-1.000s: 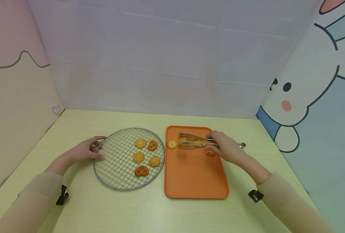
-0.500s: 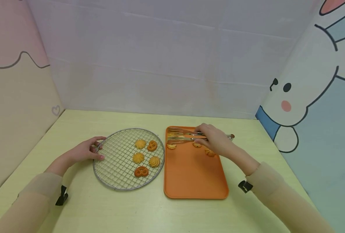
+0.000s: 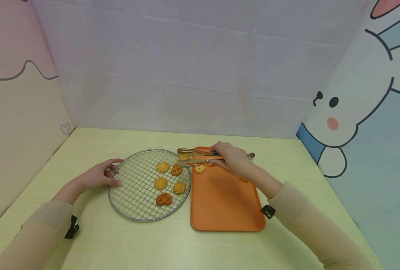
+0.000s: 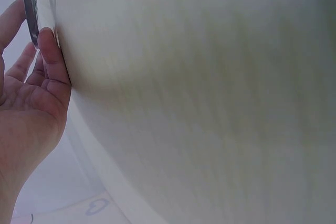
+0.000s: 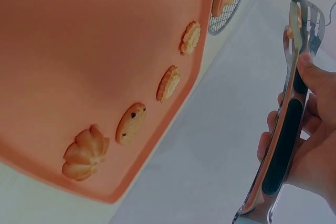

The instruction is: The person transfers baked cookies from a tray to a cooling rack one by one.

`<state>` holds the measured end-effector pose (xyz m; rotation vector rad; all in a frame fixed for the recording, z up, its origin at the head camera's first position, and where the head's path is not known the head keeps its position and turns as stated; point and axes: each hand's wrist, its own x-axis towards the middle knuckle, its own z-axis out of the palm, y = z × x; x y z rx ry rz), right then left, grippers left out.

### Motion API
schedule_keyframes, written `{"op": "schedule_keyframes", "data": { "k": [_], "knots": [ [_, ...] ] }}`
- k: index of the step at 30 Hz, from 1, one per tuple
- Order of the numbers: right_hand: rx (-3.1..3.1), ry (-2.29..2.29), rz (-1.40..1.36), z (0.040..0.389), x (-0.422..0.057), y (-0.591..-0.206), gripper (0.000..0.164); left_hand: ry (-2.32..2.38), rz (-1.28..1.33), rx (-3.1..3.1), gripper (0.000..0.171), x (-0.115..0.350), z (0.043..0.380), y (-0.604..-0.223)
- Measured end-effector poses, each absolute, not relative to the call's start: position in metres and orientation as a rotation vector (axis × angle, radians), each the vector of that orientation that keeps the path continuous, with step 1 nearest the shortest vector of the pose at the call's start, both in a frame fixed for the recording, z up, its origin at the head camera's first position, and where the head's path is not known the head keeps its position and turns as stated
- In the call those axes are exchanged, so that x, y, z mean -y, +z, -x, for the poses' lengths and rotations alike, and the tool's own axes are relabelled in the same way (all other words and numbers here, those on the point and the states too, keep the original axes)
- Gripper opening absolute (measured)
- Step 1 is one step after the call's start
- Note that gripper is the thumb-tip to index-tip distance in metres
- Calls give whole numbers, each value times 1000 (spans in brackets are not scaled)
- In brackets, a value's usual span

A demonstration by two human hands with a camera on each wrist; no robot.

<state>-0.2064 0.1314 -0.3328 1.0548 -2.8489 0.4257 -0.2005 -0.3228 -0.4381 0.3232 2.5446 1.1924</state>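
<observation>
Back wall (image 3: pixel 186 67) is pale; left wall (image 3: pixel 21 123) has a small heart (image 3: pixel 65 128) on it, right wall (image 3: pixel 382 157) a rabbit drawing (image 3: pixel 348 112). Light wood table (image 3: pixel 146 245) below.

Orange tray (image 3: pixel 226 206) right of center, round wire rack (image 3: pixel 132 193) just to its left.

Tray contents, per right wrist view: a row of four along one edge. Flower-shaped cookie (image 5: pixel 85 153) by the corner, then a chip cookie (image 5: pixel 131 124), then two ruffled cookies (image 5: pixel 169 84).

Rack contents, all right of its middle: two shell-like cookies (image 3: pixel 161 183), one swirl cookie (image 3: pixel 179 188), two pretzels (image 3: pixel 164 199).

Metal tongs (image 5: pixel 283 145), dark grips, slotted ends. Right hand (image 3: pixel 231 159) has fingers and thumb wrapped round the handles. Tongs nearly closed, pinching a yellowish cookie (image 3: pixel 183 156); it sits at the tong ends, well ahead of the fingers, up near the rack's upper right rim, close to the upper pretzel in head view. Height over the rim: can't tell.

Left hand (image 3: pixel 103 174) holds the rack's left rim, thumb over the edge. Sleeves (image 3: pixel 307 221) beige, with a black clip (image 3: pixel 268 211) at each cuff.
</observation>
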Motion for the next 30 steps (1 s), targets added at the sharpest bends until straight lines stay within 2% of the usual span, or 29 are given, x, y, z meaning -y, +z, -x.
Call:
{"op": "schedule_keyframes", "data": {
  "k": [13,30],
  "knots": [
    [2799,423,-1180,209,-93,-343,35,1181,-328,-2540,89,325,202,-438],
    [2815,416,-1291,190,-44,-348,38,1294,-347,-2388,86,342,216,-428]
  ]
}}
